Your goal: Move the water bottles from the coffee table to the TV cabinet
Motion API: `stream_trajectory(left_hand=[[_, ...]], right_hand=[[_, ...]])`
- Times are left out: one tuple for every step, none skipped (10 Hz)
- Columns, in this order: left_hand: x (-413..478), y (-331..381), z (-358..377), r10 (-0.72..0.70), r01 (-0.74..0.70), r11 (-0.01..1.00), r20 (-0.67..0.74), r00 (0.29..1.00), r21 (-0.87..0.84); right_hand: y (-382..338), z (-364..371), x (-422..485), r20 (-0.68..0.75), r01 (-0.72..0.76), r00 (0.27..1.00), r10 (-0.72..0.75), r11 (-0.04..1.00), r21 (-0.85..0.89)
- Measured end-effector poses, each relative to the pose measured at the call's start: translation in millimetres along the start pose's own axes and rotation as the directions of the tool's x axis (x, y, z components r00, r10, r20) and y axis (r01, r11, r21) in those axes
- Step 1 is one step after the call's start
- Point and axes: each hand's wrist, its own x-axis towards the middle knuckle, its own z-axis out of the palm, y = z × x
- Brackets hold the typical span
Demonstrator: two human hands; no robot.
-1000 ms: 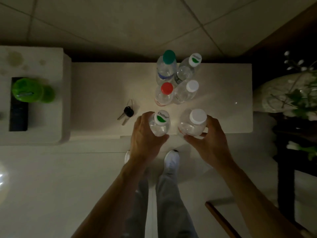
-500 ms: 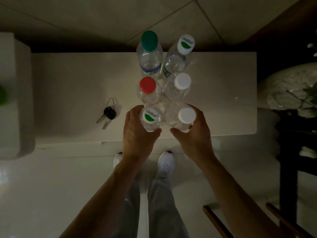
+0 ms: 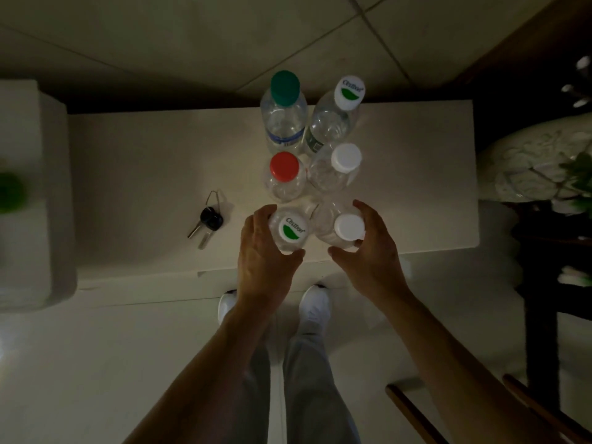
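Dim room, viewed straight down. Six clear plastic water bottles upright in a tight cluster, two columns of three, on a white tabletop (image 3: 144, 174).

Landmark: the red-capped bottle (image 3: 284, 166), in the middle of the left column.
- Directly beyond it, just beside: a green-capped bottle (image 3: 285, 88) with a blue label band.
- Immediately to its right: a far white-capped bottle (image 3: 346, 157).
- Beyond and to its right: a far leaf-logo bottle (image 3: 349, 92), white cap printed with a green leaf.

Just on the near side of the red-capped bottle: a near leaf-logo bottle (image 3: 293, 229), gripped by the left hand (image 3: 266, 261). Fingers curled round its left side, thumb hooked across its near side, cap exposed above the grip.

Nearer and to the right of the red-capped bottle: a near white-capped bottle (image 3: 348, 227), held the same way by the right hand (image 3: 371, 254). Fingers curved round the right side, thumb across the near side. Impossible to tell whether either held bottle's base touches the tabletop.

Left of the red-capped bottle and a little nearer, well apart from it: a black-headed car key set (image 3: 209, 217) lying flat. Nearer than the red-capped bottle, past the tabletop edge: white shoes (image 3: 315, 302) on pale floor. Far to its right: a leafy plant (image 3: 576, 174).
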Motion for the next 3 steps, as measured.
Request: stream_trajectory(left_hand=[[-0.9,-2.1,-7.1,-0.008,0.007,1.0,0.049,0.999,0.01],[-1.6,-3.1,-20.4,-0.028,0.033,0.998,0.083,0.996,-0.06],[-4.4,2.7,-41.0,-0.05,0.051,0.999,0.158,0.986,-0.003]], right_hand=[[-3.6,-6.4,-6.1,0.017,-0.047,0.999,0.047,0.999,-0.002],[-13.3,-15.3,-18.5,0.013,-0.07,0.997,0.07,0.997,-0.035],[-31.6,-27.6,-36.1,-0.008,-0.112,0.994,0.112,0.989,-0.093]])
